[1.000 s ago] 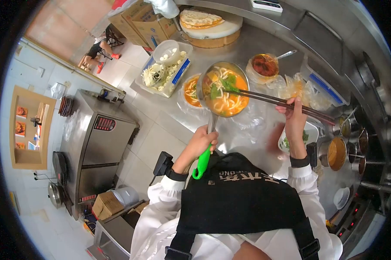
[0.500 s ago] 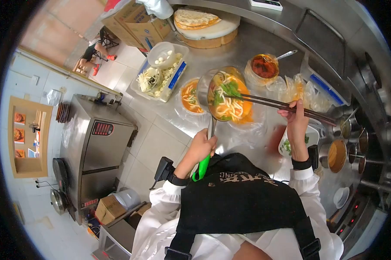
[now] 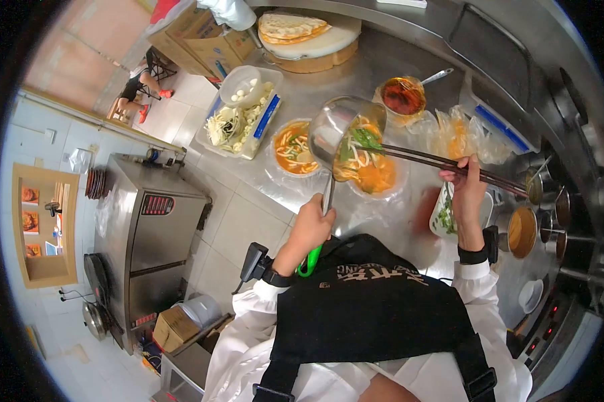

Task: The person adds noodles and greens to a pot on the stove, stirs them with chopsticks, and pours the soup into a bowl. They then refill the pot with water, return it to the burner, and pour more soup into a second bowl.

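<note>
My left hand (image 3: 313, 224) is closed round the handle of a metal saucepan (image 3: 330, 127) with a green grip end. The pan is tilted over a bowl of orange soup (image 3: 380, 179), its mouth facing right. White noodles and green leaves (image 3: 362, 144) lie at the pan's lip, above the soup. In my right hand (image 3: 464, 184) is a pair of long dark chopsticks (image 3: 428, 158), their tips among the leaves and noodles. Just left of the pan stands a second bowl of noodle soup (image 3: 292, 151).
A tub of chopped vegetables (image 3: 248, 144) stands at the left counter edge. Behind are flatbreads on a round board (image 3: 342, 47) and a red sauce pot (image 3: 402, 100). A tray of greens (image 3: 442, 218) and metal pots (image 3: 521, 231) are on the right. A seated person (image 3: 141, 87) is far off.
The saucepan has tipped further over the right-hand bowl, and more noodles and soup show below its lip. My right hand and the chopsticks have shifted slightly right. The view has shifted a little.
</note>
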A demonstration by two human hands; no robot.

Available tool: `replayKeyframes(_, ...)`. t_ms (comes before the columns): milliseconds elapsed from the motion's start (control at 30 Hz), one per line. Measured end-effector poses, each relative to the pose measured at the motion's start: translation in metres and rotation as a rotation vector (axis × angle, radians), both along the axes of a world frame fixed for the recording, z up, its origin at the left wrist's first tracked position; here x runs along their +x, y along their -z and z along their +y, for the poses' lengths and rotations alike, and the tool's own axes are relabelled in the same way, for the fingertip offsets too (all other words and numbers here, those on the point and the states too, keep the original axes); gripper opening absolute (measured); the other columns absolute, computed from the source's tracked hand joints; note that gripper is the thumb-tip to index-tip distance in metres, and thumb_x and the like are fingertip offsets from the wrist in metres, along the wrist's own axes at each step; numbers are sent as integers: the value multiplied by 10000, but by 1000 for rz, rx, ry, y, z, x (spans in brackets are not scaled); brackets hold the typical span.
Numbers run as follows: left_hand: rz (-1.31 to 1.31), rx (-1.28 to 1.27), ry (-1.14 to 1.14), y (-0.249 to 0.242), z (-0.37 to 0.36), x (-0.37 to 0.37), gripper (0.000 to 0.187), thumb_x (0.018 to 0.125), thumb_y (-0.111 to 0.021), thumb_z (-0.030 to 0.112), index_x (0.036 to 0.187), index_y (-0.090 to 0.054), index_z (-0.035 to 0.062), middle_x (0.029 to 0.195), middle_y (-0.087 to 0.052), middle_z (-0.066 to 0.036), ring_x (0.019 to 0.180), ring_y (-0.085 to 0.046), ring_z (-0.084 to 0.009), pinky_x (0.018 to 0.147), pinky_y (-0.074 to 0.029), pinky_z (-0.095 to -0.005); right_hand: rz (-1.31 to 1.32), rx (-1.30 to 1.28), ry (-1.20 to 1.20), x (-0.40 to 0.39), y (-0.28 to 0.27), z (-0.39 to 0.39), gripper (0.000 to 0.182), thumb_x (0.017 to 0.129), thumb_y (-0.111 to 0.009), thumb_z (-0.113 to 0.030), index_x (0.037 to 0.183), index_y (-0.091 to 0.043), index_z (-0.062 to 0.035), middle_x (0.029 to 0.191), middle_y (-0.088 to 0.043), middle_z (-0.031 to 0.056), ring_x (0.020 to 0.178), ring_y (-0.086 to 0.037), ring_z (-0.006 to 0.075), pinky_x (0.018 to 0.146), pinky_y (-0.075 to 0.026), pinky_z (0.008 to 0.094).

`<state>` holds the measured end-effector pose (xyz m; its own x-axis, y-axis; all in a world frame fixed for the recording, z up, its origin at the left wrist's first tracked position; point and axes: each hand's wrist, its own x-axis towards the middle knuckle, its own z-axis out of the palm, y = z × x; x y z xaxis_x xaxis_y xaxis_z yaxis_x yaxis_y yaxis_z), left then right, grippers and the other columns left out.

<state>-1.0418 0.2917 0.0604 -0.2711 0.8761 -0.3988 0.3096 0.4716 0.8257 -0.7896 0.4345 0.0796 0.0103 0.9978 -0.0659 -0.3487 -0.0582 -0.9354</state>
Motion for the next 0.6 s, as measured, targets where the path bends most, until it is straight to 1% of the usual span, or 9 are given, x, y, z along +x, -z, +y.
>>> replayKeyframes(33,0,-2,4,0,1,1,187,776,-512,112,754,-424,-51,514,-512,-159,400,-538,-219,420,-418,-332,5,11,7,2,1,-1,302,903,-390,-297,787,-456,-26,711,-510,73,574,-592,228,523,-468,268)
replayKeyframes(133,75,11,37,3,1,5,193,760,-527,119,775,-432,-49,544,-529,-202,453,-550,-300,468,-429,-379,-21,1,33,9,0,-6,303,903,-392,-293,782,-452,-22,710,-512,76,566,-588,226,515,-469,270)
replayKeyframes(200,226,106,78,14,0,6,192,742,-534,122,786,-432,-35,568,-533,-219,541,-545,-376,520,-428,-430,-19,8,57,13,0,-9,299,902,-395,-291,780,-450,-22,713,-507,76,558,-583,227,512,-469,272)
replayKeyframes(233,225,104,84,14,0,8,192,742,-534,122,786,-432,-35,568,-533,-219,541,-545,-376,520,-428,-430,-18,18,76,15,0,-11,296,901,-399,-288,778,-447,-23,716,-501,76,550,-579,228,510,-469,274)
replayKeyframes(300,398,114,132,12,1,11,195,731,-536,133,794,-428,-16,587,-536,-228,603,-532,-411,555,-424,-467,-24,7,90,22,3,-13,290,901,-400,-283,779,-447,-24,721,-494,74,544,-575,227,506,-469,275)
replayKeyframes(367,454,124,154,16,0,13,194,728,-535,132,796,-423,-10,583,-535,-227,591,-535,-406,549,-426,-469,-28,-1,104,25,3,-16,284,900,-402,-279,780,-446,-25,726,-486,72,537,-570,227,502,-469,276)
replayKeyframes(433,510,134,173,22,-1,13,193,724,-533,132,799,-419,-5,580,-535,-226,580,-539,-401,543,-429,-472,-85,-4,112,26,-4,-22,266,898,-404,-256,747,-449,-42,701,-508,67,545,-565,171,518,-469,252)
replayKeyframes(567,641,169,219,27,0,14,203,711,-537,121,815,-412,-1,568,-534,-221,550,-541,-389,512,-436,-466,-132,36,105,27,-8,-30,286,903,-390,-263,740,-449,-36,683,-504,68,541,-566,171,497,-461,247)
replayKeyframes(600,667,170,226,27,0,14,204,708,-538,116,817,-411,-1,565,-534,-217,541,-541,-386,502,-436,-464,-217,43,42,29,-8,-32,294,904,-393,-266,744,-455,-27,686,-498,65,546,-573,177,496,-464,245)
